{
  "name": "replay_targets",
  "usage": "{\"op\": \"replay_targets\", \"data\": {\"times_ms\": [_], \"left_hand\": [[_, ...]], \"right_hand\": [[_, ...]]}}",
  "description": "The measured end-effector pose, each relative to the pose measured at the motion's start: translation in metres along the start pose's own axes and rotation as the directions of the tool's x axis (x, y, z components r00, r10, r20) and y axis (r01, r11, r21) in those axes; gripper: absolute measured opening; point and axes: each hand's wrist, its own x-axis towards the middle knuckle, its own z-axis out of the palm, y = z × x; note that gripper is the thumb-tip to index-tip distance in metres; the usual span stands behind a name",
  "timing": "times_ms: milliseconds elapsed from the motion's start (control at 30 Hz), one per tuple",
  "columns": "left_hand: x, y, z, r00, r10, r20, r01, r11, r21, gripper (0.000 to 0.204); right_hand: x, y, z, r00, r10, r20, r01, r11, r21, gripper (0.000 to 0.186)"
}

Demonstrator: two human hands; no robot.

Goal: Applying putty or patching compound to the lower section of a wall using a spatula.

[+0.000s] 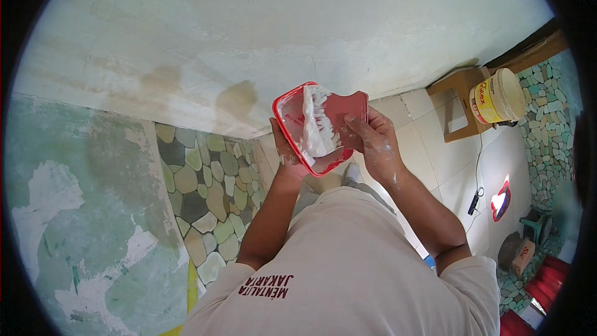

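Observation:
My left hand (287, 152) grips a shallow red-rimmed plastic tray (286, 132) by its near left side, its fingers partly hidden underneath. A thick ridge of white putty (316, 129) lies across the tray. In my right hand (378, 143) is a flat reddish-brown putty spreader (348, 107), pinched between thumb and fingers. Its left edge meets the putty over the tray. White smears mark my right hand and wrist. Both hands are in front of my chest, near the wall.
A pale, patchy wall (348, 25) rises ahead. On the right, a yellow-and-white bucket (497, 98) sits on a brown stool (459, 81). A black power strip (474, 203) with a cord lies on the tiles. Stone-patterned flooring (214, 180) borders a patched green surface (106, 211) on the left.

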Motion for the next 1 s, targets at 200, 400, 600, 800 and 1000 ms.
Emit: {"op": "replay_targets", "data": {"times_ms": [200, 400, 600, 800, 1000], "left_hand": [[0.016, -0.006, 0.019, 0.997, 0.066, 0.038, -0.076, 0.850, 0.522, 0.085], [0.036, -0.011, 0.020, 0.974, -0.217, 0.072, 0.228, 0.898, -0.377, 0.063], [0.043, -0.014, 0.060, 0.969, -0.239, -0.061, 0.223, 0.956, -0.188, 0.055], [0.047, -0.012, 0.068, 0.976, -0.212, -0.045, 0.211, 0.977, -0.026, 0.067], [0.051, -0.016, 0.066, 0.975, -0.194, -0.110, 0.196, 0.981, 0.005, 0.075]], "right_hand": [[0.005, 0.005, -0.021, 0.999, -0.049, -0.022, 0.051, 0.994, 0.096, 0.022], [-0.001, -0.002, -0.026, 0.948, -0.314, -0.055, 0.299, 0.935, -0.188, 0.020], [-0.002, -0.010, -0.041, 0.914, -0.406, -0.021, 0.361, 0.836, -0.414, 0.021], [-0.002, -0.017, -0.041, 0.926, -0.362, -0.105, 0.340, 0.923, -0.180, 0.020], [-0.004, -0.020, -0.044, 0.942, -0.316, -0.116, 0.299, 0.944, -0.141, 0.020]]}}
